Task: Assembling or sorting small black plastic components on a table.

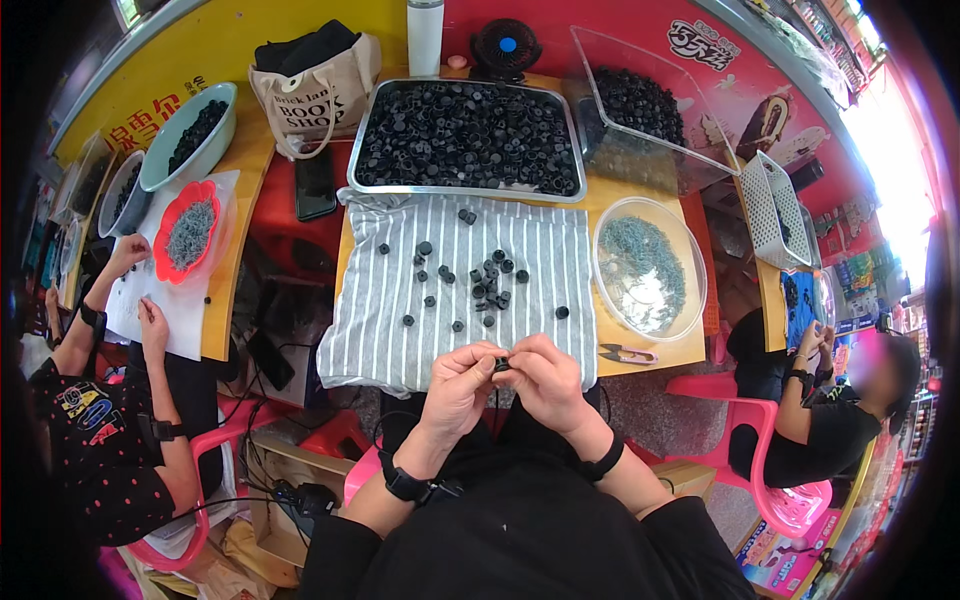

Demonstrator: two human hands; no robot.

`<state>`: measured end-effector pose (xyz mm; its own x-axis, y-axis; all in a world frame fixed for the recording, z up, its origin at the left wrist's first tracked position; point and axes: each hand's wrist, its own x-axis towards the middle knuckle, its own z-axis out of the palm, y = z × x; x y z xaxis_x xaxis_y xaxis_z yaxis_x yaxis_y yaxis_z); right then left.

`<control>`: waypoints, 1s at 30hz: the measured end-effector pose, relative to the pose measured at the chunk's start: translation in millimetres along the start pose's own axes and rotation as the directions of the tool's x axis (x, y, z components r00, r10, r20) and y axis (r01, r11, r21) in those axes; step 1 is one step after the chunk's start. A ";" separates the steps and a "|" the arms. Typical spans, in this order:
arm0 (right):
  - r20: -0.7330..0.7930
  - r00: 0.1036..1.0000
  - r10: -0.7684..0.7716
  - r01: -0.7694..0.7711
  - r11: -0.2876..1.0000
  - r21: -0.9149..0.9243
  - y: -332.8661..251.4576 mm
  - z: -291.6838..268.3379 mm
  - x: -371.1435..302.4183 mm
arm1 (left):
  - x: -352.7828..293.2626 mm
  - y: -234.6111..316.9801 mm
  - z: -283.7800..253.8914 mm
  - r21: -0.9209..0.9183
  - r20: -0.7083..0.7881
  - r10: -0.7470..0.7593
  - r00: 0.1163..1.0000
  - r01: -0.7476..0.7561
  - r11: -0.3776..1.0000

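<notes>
My left hand [461, 387] and my right hand [549, 382] meet just past the near edge of the striped cloth [370, 345]. Between their fingertips is a small round black plastic part [501, 365], pinched from both sides. Fingers cover much of it, so its exact shape is hard to make out. Several loose black parts [489, 285] lie scattered on the cloth beyond my hands. To the right stands a round clear tub [603, 285] with fine grey-green pieces inside, too small to name. Thread snips [629, 355] with a pinkish handle rest on the table below that tub.
A metal tray [470, 193] heaped with black parts spans the cloth's far edge. Behind are a clear bin [690, 155], a small fan [506, 48], a white bottle [424, 40] and a canvas bag [315, 105]. Co-workers sit left and right; a red bowl [163, 240] stands at left.
</notes>
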<state>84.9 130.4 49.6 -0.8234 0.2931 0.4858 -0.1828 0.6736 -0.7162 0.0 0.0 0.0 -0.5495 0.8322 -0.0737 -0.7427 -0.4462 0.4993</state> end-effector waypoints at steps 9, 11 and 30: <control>0.137 0.991 -0.013 0.014 1.000 -0.008 5.1 -7.2 3.7 | 1.5 -2.2 3.9 0.030 -0.039 0.013 0.999 -0.012 0.999; 0.113 0.994 0.012 -0.009 1.000 -0.030 5.2 -8.7 2.1 | 2.3 -1.6 7.9 0.055 -0.039 0.003 0.999 -0.001 0.999; 0.012 0.994 0.107 -0.104 0.984 -0.143 -18.9 -84.0 50.8 | 2.3 1.1 -2.3 0.033 0.001 -0.071 0.997 0.071 0.997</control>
<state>91.6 189.5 130.0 -0.8449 0.3549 0.4003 -0.0175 0.7296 -0.6836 -2.9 0.7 -1.6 -0.4948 0.8622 -0.1082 -0.7669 -0.3747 0.5210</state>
